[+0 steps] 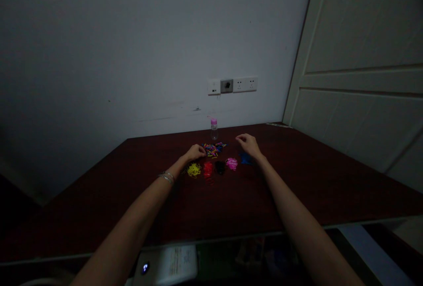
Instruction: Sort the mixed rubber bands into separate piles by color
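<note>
My left hand [194, 152] is at the left edge of a mixed heap of small coloured bands [214, 150], which look like rubber bands. Its fingers are closed in a pinch; whatever they hold is too small to make out. To the right of the heap, my right hand [249, 145] also has thumb and fingertips together, their contents unclear. A row of sorted piles lies nearer me: yellow bands [194, 170], red bands [208, 169], black bands [220, 167], pink bands [231, 163] and blue bands [245, 158]. My right wrist partly covers the blue pile.
Behind the heap a clear bottle with a pink cap [214, 130] stands on the dark red table [132, 198]. Wall sockets [244, 84] are above it. A white door [360, 57] is at the right. Below the table's front edge lies a pale box-like object [168, 264].
</note>
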The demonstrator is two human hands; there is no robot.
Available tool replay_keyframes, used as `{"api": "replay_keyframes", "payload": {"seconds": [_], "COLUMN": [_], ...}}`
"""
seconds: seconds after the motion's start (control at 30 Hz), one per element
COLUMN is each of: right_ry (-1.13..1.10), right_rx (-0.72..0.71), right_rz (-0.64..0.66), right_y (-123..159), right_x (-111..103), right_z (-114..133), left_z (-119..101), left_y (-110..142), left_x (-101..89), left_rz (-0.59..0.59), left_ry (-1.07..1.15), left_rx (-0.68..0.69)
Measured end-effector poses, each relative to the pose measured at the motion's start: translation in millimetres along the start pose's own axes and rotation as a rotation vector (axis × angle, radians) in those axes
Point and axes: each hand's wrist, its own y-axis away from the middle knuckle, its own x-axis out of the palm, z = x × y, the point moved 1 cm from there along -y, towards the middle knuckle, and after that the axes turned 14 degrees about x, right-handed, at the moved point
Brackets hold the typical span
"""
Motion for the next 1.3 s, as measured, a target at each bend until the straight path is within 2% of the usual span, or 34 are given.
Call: {"api": "replay_keyframes", "payload": {"seconds": [0.23, 0.4, 0.57, 0.87, 1.1, 1.23, 1.3], "right_ry": [0.004, 0.008, 0.014, 0.030, 0.033, 0.034, 0.031], "right_rx": [0.014, 0.022, -0.018, 0.006, 0.018, 0.019, 0.014], "right_rz": [0.013, 0.010, -0.001, 0.010, 0.002, 0.001, -0.004], "right_y": [1.1, 0.9, 1.4, 2.6, 1.1, 0.3, -0.2], "right_x": [-0.3, 1.3, 2.5, 0.9, -2.3, -2.8, -2.6], "right_z": [0.9, -1.1, -0.8, 0.1, -0.6, -0.8, -1.4], "left_z": [6.8, 9.7, 7.2, -2.4, -0.3, -6.5, -13.6], "left_y": [-0.4, 5.5, 15.0, 17.1, 10.4, 1.6, -2.7], "left_x": [10.3, 15.5, 11.1, 3.9, -1.8, 0.8, 3.3], "left_rz": [-0.085, -0.175, -0.276, -0.292, -0.253, -0.324, -0.371], "left_ry": [-0.021, 0.080, 0.248, 0.369, 0.425, 0.469, 0.562], "left_rx": [-0.076, -0.168, -0.257, -0.340, -0.302, -0.220, -0.201]}}
